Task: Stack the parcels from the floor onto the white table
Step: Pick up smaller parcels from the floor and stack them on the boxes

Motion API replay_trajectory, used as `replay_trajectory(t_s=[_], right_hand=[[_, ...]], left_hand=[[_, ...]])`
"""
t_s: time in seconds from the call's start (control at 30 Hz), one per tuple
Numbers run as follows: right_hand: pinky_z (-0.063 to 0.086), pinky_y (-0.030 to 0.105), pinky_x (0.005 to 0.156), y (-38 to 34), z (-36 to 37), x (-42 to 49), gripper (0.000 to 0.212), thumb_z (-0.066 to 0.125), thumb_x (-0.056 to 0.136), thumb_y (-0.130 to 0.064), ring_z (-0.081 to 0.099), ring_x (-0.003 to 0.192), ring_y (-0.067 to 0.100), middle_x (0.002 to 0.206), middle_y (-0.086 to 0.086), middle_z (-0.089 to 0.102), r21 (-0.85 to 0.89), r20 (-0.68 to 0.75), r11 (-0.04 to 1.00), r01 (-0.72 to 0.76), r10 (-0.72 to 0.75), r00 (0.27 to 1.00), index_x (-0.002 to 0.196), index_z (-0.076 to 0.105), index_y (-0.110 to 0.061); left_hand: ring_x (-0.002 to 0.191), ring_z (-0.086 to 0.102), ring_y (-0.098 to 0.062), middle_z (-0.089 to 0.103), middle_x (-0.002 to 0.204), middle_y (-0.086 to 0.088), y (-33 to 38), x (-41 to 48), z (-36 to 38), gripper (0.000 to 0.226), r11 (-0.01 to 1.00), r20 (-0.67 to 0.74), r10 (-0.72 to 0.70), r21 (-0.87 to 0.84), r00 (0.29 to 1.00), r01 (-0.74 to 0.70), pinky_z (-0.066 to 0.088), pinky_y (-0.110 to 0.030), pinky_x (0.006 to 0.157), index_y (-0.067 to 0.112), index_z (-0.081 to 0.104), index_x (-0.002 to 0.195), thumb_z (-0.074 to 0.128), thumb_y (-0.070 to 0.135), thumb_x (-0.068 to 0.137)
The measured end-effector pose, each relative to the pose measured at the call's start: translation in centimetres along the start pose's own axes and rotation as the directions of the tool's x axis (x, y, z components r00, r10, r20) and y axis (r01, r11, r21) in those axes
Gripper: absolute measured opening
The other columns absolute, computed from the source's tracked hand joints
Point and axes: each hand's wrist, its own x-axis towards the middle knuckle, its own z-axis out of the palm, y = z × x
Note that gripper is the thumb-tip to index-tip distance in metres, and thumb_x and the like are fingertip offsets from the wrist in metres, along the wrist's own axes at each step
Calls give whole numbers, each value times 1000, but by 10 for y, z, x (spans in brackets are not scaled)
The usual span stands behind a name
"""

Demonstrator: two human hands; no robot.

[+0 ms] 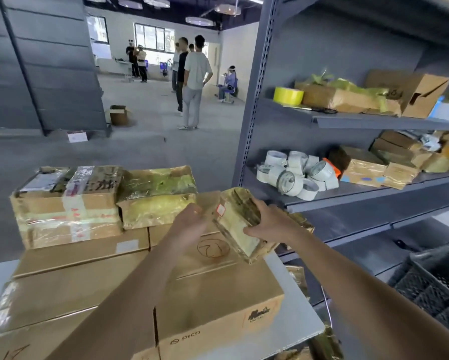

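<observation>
Grey shelving (348, 120) stands to my right, with tape rolls (293, 178) on a middle shelf. White table (293, 331) below me carries flat cardboard boxes (218, 294), with two taped parcels (67, 203) stacked on their far side. I hold a small yellow-taped parcel (240, 224) tilted above the boxes: right hand (270, 224) wrapped around its right side, left hand (192, 224) open against its left edge.
</observation>
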Motion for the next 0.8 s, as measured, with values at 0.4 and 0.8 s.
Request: replay_trajectory(t_s=[0.4, 0.8], right_hand=[[49, 33, 85, -1, -3, 128, 90, 69, 74, -36, 55, 110, 25, 137, 3, 45, -284, 112, 949, 141, -113, 987, 150, 21, -40], [33, 46, 104, 5, -22, 261, 95, 67, 80, -16, 24, 141, 27, 157, 0, 27, -293, 247, 871, 393, -329, 912, 154, 10, -32]], left_hand=[[95, 62, -16, 65, 114, -5, -6, 95, -25, 26, 894, -129, 313, 376, 941, -246, 48, -27, 76, 17, 61, 114, 48, 12, 92], [114, 51, -24, 49, 129, -4, -5, 153, -6, 34, 753, -69, 137, 655, 988, -58, 43, -37, 96, 16, 52, 129, 47, 22, 96]])
